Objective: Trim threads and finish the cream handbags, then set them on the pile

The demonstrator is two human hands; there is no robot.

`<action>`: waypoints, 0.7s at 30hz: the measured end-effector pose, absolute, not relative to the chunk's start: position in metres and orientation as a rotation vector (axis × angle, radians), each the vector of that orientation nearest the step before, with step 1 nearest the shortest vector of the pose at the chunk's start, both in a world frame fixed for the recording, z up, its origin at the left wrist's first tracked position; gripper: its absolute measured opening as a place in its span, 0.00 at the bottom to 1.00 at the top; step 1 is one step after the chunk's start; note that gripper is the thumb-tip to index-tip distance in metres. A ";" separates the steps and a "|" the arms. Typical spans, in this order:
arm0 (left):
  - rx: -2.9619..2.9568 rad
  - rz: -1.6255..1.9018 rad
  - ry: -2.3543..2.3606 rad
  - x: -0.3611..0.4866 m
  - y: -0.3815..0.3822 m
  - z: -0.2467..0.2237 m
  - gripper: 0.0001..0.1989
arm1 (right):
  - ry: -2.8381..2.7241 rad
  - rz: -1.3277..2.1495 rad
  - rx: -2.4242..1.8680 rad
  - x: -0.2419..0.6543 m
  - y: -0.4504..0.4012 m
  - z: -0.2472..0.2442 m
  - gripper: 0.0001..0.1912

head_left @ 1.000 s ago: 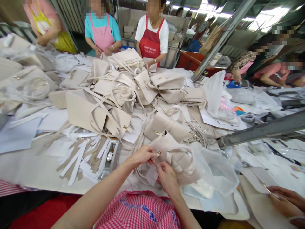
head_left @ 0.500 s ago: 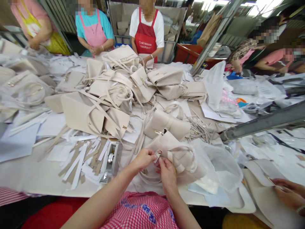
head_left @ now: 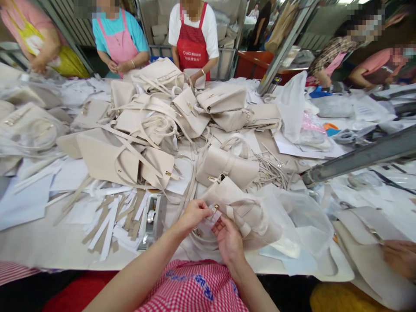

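Observation:
In front of me a beige handbag [head_left: 232, 197] lies on the table with its straps looped and a gold-coloured metal fitting [head_left: 215, 208] at its near edge. My left hand [head_left: 196, 216] pinches beside this fitting, at one end of a small pale translucent piece [head_left: 216, 216], perhaps film. My right hand [head_left: 230, 242] is turned palm up below it, fingers curled, with the fingertips at the other end of that piece. Just behind lies a second beige handbag [head_left: 227, 164]. A clear plastic bag [head_left: 305, 221] rests against the right side of the nearer handbag.
Left of my hands stand a metal tape dispenser [head_left: 151, 219] and a scatter of paper strips [head_left: 110, 227]. A heap of beige handbags [head_left: 156, 112] covers the far side. A metal post [head_left: 357, 156] crosses at right. A co-worker's hand [head_left: 401, 258] touches another handbag [head_left: 367, 242].
My right hand has turned palm up and its fingers have loosened from the fitting; the pale piece now shows between both hands. The view has shifted slightly. The co-worker's hand at right has moved rightward.

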State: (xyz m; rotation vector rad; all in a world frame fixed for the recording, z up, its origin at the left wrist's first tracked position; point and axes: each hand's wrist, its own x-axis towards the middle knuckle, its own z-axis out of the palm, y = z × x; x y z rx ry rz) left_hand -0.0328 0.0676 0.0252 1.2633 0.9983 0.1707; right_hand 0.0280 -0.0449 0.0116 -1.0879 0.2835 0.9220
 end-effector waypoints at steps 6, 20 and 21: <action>1.066 0.252 0.949 -0.036 0.062 0.023 0.14 | 0.258 0.961 -1.193 0.027 -0.047 0.007 0.17; 1.181 0.260 0.980 -0.037 0.059 0.027 0.05 | 0.097 0.884 -1.538 0.029 -0.044 0.000 0.16; 1.194 0.256 0.991 -0.037 0.058 0.028 0.04 | 0.088 0.874 -1.549 0.029 -0.044 0.000 0.15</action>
